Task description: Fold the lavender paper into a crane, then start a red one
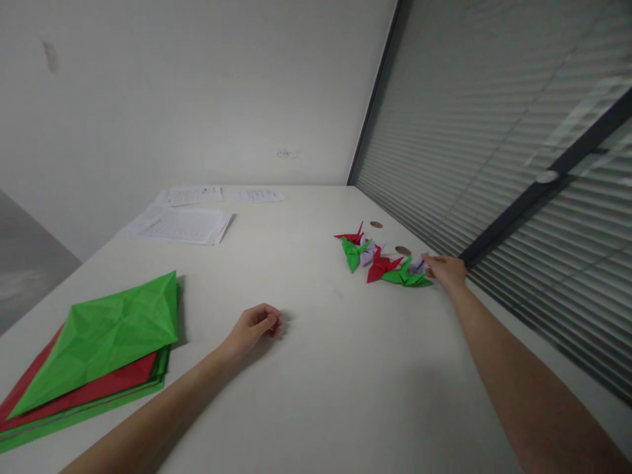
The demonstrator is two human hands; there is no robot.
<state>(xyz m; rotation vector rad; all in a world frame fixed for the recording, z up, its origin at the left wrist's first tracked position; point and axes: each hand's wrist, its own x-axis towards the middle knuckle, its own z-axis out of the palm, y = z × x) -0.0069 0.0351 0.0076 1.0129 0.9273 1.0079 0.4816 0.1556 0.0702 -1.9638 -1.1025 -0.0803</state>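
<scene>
My right hand (447, 270) reaches out to the far right of the white table (316, 368), its fingers touching the right end of a cluster of folded paper cranes (382, 260) in red, green and lilac. The fingers look loosely curled beside a green crane (407, 276); whether they grip it is unclear. My left hand (254, 327) rests on the table near the middle, fingers curled in a loose fist with nothing visible in it. To its left lies a stack of green and red paper sheets (99, 342), the top green one creased.
White printed papers (185, 220) lie at the far left of the table by the wall. Two small round brown spots (402, 250) sit near the cranes. A window with slatted blinds (518, 164) runs along the table's right edge.
</scene>
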